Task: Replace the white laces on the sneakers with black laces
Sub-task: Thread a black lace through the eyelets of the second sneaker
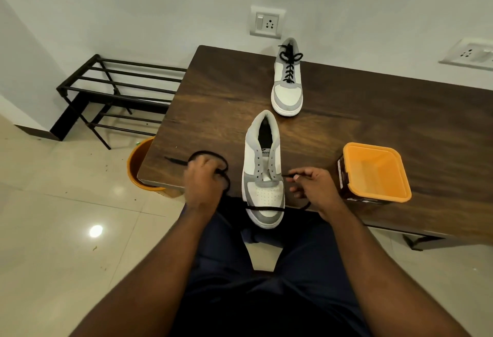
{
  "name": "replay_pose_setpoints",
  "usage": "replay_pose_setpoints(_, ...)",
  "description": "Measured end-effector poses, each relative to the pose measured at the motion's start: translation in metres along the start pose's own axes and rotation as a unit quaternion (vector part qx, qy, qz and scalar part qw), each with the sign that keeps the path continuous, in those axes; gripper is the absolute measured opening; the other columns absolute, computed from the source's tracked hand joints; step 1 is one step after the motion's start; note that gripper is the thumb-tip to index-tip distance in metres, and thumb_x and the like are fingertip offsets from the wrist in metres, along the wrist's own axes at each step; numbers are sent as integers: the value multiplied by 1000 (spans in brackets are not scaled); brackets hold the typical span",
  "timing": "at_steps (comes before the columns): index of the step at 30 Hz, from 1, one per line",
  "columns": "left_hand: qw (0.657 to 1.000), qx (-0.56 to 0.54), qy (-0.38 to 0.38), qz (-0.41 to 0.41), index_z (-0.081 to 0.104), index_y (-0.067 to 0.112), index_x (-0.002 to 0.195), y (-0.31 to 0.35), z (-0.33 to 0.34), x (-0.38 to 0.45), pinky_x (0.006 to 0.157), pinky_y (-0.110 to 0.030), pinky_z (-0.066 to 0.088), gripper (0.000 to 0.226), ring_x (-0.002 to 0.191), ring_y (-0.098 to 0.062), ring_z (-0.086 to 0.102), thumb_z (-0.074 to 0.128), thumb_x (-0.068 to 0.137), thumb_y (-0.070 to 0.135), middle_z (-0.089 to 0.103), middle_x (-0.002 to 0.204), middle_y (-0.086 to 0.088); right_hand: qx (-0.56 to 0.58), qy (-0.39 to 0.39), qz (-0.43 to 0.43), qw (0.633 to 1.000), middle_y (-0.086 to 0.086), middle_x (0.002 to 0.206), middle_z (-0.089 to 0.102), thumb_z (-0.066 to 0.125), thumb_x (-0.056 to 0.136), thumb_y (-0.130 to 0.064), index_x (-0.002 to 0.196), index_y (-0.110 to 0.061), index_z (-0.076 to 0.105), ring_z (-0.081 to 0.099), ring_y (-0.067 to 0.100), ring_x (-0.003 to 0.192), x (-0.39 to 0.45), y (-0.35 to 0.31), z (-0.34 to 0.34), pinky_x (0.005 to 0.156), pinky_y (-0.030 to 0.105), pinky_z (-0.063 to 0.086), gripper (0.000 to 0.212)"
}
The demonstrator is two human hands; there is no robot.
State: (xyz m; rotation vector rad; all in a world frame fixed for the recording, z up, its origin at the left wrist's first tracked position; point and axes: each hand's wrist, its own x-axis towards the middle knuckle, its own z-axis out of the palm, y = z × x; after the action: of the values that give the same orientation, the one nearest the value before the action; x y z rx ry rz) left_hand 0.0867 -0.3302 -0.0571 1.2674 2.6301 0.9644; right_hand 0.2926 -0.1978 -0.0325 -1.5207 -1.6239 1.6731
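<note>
Now the right hand (312, 187) pinches the lace (264, 208) tip just beside the lowest eyelet of the near shoe (262, 176); the left hand (202, 182) grips the slack. Feed the tip squarely through; keep both ends even.

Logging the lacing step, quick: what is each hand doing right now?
Left hand: grips a bunched loop of the black lace.
Right hand: pinches the lace's tip beside the near sneaker.
</note>
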Motion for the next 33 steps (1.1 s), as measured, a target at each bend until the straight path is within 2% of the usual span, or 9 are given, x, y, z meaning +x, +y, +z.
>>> replay_pose_setpoints(3, 980, -159, -121, 23, 74, 6, 101, 37, 13, 3, 76, -24, 45, 26, 87, -20, 61, 57, 84, -4, 64, 94, -5, 29, 15, 4, 999, 8, 76, 72, 53, 90, 6, 98, -1, 70, 60, 13, 59, 1, -1, 9, 56, 24, 51, 20)
replay_pose_setpoints(5, 968, -179, -175, -13, 73, 8, 109, 54, 24, 3, 82, -26, 50, 25, 92, -17, 64, 57, 90, 5, 69, 102, -4, 42, 22, -3, 999, 8, 71, 69, 59, 87, 6, 90, -3, 71, 58, 12, 57, 1, -1, 13, 55, 23, 51, 15)
replay_pose_setpoints(8, 969, -171, -176, -36, 72, 8, 110, 64, 35, 4, 87, -30, 51, 24, 99, -20, 65, 56, 92, 8, 71, 109, -6, 63, 24, -11, 998, 9, 69, 67, 65, 85, 5, 81, -5, 69, 61, 15, 60, 3, 2, 17, 56, 24, 54, 11)
replay_pose_setpoints(12, 977, -105, -185, -9, 66, 15, 122, 70, 36, 2, 90, -40, 52, 33, 105, -26, 63, 52, 93, 11, 67, 120, -7, 41, 35, -8, 998, 11, 70, 70, 61, 87, 3, 73, -8, 67, 68, 24, 68, 11, 8, 20, 72, 39, 59, 18)
replay_pose_setpoints(17, 979, -47, -200, -9, 63, 19, 127, 76, 39, 5, 89, -41, 52, 34, 109, -29, 62, 52, 96, 16, 66, 121, -8, -18, 30, -24, 999, 14, 74, 71, 59, 88, -1, 74, -7, 65, 69, 25, 68, 18, 9, 21, 74, 41, 60, 16)
replay_pose_setpoints(20, 973, -83, -213, -35, 70, 15, 117, 72, 45, 11, 89, -41, 53, 27, 102, -27, 65, 61, 91, 14, 70, 112, -7, -49, 23, -29, 998, 9, 71, 71, 61, 86, -2, 75, -11, 67, 67, 20, 65, 21, 9, 21, 72, 39, 59, 15)
replay_pose_setpoints(23, 968, -105, -222, -43, 75, 12, 106, 68, 50, 12, 89, -33, 53, 20, 98, -21, 68, 64, 90, 13, 74, 105, -5, -59, 12, -34, 998, 8, 69, 69, 61, 85, -2, 76, -10, 68, 63, 16, 62, 21, 10, 21, 70, 36, 56, 14)
replay_pose_setpoints(28, 957, -135, -254, -36, 76, 8, 106, 59, 59, 17, 87, -25, 50, 19, 96, -19, 68, 68, 89, 12, 75, 103, -7, -52, -10, -44, 998, 9, 73, 68, 64, 85, -1, 85, -3, 70, 61, 14, 64, 23, 11, 20, 67, 28, 54, 6)
replay_pose_setpoints(33, 951, -140, -276, -16, 76, 6, 105, 55, 63, 20, 81, -21, 46, 18, 94, -21, 67, 67, 90, 11, 73, 101, -10, -58, -12, -54, 997, 1, 73, 70, 71, 83, -3, 80, -14, 73, 60, 5, 59, 23, 13, 23, 61, 18, 52, 11)
